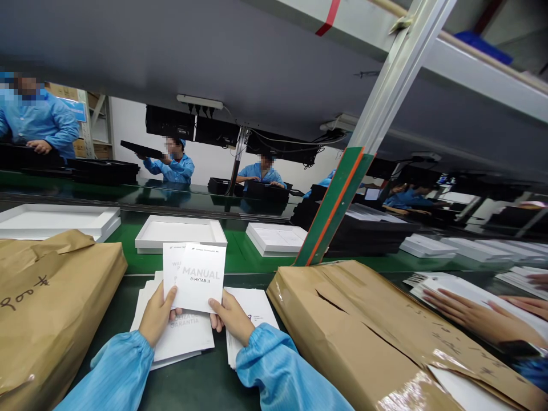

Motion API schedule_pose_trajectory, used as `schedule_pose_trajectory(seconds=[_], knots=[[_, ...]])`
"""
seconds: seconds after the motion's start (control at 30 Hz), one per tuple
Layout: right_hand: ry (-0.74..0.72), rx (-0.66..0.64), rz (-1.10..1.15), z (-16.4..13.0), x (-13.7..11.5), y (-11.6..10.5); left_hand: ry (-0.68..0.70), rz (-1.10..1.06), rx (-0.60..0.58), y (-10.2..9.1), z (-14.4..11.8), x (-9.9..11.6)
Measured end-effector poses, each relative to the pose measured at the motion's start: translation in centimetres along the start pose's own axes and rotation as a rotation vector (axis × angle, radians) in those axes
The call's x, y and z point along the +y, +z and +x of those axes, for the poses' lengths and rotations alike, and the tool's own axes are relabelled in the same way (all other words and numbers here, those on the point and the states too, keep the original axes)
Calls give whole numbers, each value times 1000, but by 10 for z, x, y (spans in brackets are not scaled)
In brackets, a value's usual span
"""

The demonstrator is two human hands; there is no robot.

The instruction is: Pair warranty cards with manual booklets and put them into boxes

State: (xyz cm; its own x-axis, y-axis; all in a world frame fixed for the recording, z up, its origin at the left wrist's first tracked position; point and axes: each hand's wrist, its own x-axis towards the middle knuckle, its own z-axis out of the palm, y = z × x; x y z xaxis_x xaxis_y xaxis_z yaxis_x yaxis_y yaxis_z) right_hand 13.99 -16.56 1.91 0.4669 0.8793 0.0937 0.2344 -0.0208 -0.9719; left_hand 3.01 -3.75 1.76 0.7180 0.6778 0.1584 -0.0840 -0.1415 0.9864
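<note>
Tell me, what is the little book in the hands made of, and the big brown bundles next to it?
The manual, held by the left hand and right hand, looks like thin matte white paper: flat, with grey print. The brown bundles seem wrapped in kraft paper, judging by creases and a tear, with glossy clear tape that shines. What is inside stays hidden.

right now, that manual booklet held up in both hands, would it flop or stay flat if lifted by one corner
The manual booklet is probably light and thin: the left hand and right hand pinch only its lower edge, yet it stands flat. By one corner it would likely sag a little. Its smooth cover may slide off the paper stacks easily.
</note>
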Motion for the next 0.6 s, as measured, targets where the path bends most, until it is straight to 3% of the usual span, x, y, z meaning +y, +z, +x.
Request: schedule_pose_trajectory(seconds=[0.6], knots=[[-13,17,29,1,0,3,19,25,2,1,0,1]])
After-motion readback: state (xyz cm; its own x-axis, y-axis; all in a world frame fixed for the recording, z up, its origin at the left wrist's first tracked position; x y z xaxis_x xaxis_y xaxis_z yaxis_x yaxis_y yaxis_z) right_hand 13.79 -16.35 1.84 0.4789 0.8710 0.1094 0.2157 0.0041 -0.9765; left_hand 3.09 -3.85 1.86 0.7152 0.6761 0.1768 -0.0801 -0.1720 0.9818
